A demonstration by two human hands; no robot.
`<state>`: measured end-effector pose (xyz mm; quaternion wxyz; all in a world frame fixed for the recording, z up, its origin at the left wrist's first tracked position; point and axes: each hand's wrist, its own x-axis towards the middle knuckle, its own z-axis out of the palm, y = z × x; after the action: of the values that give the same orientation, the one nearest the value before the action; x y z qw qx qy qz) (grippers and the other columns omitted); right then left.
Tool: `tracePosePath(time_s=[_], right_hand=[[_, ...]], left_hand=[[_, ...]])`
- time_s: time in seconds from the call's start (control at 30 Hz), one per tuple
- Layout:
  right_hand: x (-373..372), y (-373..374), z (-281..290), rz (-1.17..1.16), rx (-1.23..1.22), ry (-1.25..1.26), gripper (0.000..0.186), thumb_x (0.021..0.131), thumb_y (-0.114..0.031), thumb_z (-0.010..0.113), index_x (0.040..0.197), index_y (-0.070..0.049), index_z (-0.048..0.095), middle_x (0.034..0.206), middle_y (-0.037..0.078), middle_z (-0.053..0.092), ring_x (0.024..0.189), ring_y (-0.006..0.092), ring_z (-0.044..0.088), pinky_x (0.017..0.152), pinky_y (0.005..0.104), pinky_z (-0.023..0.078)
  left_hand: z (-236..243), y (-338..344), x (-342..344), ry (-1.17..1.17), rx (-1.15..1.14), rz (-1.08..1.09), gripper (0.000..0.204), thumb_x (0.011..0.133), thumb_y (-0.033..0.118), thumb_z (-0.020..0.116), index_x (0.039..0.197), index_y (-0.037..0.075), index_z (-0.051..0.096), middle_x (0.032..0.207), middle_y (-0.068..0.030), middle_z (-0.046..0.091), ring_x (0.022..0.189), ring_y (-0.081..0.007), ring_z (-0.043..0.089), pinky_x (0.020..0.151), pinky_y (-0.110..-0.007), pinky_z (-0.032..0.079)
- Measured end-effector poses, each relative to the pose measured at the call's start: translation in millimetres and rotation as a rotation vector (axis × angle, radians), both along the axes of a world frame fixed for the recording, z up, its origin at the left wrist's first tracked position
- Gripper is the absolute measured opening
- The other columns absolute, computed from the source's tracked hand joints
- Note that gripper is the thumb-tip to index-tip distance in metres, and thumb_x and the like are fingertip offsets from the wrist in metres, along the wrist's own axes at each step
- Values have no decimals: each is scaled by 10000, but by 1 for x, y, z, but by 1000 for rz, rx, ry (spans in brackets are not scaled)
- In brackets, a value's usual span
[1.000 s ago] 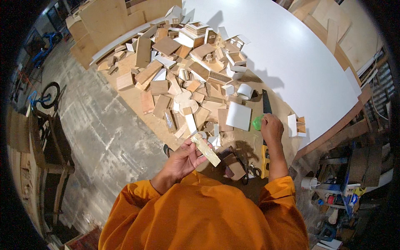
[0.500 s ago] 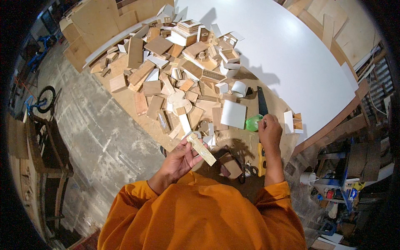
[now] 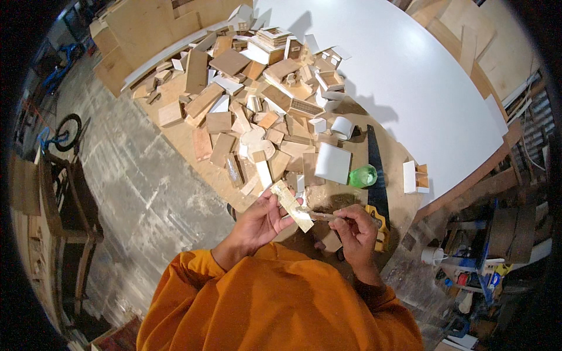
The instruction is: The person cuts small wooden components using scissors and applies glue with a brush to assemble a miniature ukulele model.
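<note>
- Left hand (image 3: 256,224) raised in front of the chest, palm turned inward, fingers curled and closed around the lower end of a thin pale wood strip (image 3: 291,205).
- Wood strip tilted, upper end pointing up-left toward the heap, lower end pointing down-right, held over the near edge of the plywood bench (image 3: 175,93).
- Right hand (image 3: 355,230) drawn in close beside the left, fingers pinched shut on a slim stick-like tool (image 3: 325,216), its tip meeting the lower end of the wood strip.
- Both forearms coming up from the lower edge in orange sleeves (image 3: 275,304), wrists bent toward each other.
- Heap of wood offcuts (image 3: 257,111) spread over the bench beyond the hands, blocks and flat pieces lying at all angles.
- White square panel (image 3: 333,163) lying at the near edge of the heap, green bottle (image 3: 363,175) just beside it on the right.
- Handsaw (image 3: 377,175) lying along the bench to the right of the bottle, yellow handle near the right hand.
- Large white board (image 3: 410,76) stretching away at upper right.
- Small white block (image 3: 415,177) near the bench's right edge.
</note>
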<state>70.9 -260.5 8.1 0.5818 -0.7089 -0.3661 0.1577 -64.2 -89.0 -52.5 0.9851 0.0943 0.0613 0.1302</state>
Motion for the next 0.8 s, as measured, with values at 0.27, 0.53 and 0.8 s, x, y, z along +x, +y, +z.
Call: tracePosePath(time_s=[0.27,0.53,0.8], right_hand=[[6,-12,-5,113,85,-219,124,834,-61,661,911,1,586,873,63,566,720,111,553,583,216,445],[3,0,-7,33,66,-187,162,756,-22,706,899,-30,631,851,107,655,795,232,635,693,315,501],[-1,17,-5,29,132,-290,162,751,11,708,892,-11,630,863,92,632,744,156,584,648,254,464]], left_hand=[[1,4,2,11,-20,26,406,889,191,582,1240,60,425,1225,-104,520,1172,-307,501,986,-461,447],[5,-3,6,-125,22,-64,316,935,140,501,1243,76,471,1230,-72,534,1171,-268,515,977,-432,465],[3,-4,3,-70,59,-65,329,935,99,496,1263,121,482,1259,-64,524,1164,-227,521,973,-430,465]])
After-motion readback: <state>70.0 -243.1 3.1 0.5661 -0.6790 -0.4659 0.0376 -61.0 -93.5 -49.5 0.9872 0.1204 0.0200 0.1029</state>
